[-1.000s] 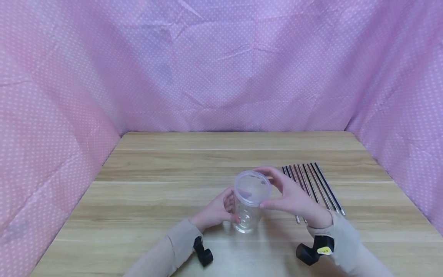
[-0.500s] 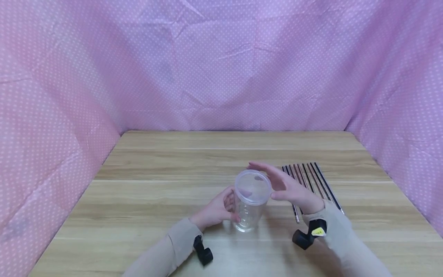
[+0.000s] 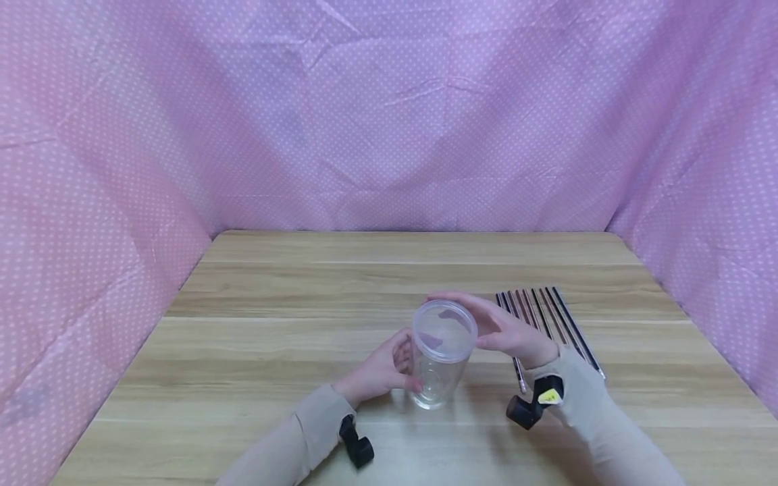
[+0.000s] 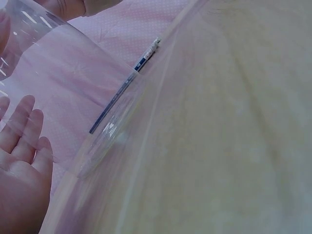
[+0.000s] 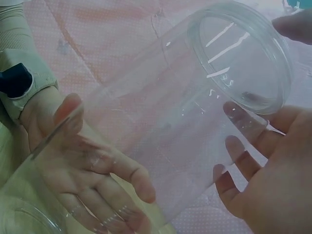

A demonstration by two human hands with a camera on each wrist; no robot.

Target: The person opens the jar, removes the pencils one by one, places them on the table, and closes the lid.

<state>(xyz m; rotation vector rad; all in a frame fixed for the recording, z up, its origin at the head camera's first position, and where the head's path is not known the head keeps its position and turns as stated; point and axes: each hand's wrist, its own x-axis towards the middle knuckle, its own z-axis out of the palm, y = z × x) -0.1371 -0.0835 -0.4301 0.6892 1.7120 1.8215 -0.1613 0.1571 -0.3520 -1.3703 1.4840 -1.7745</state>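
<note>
A clear plastic jar (image 3: 434, 385) with a round translucent lid (image 3: 446, 329) stands on the wooden table, leaning slightly to the right. My left hand (image 3: 383, 368) grips its lower left side, thumb in front and fingers behind. Up at the top, my right hand (image 3: 504, 329) curls around the lid, fingers on the far side and thumb at the right. The right wrist view shows the right thumb (image 5: 295, 27) at the lid's rim and several fingers against the jar wall. Nothing is seen inside the jar.
Several pencils (image 3: 562, 324) lie side by side on the table (image 3: 292, 290) to the right, partly behind my right forearm. One pencil (image 4: 126, 85) shows past the jar in the left wrist view. A pink dotted cloth (image 3: 389, 135) hangs around the table's back and sides.
My right hand let go of the lid with its thumb, turned leftward around it, and its fingers now lie farther around the far rim. The left hand and jar stayed nearly still.
</note>
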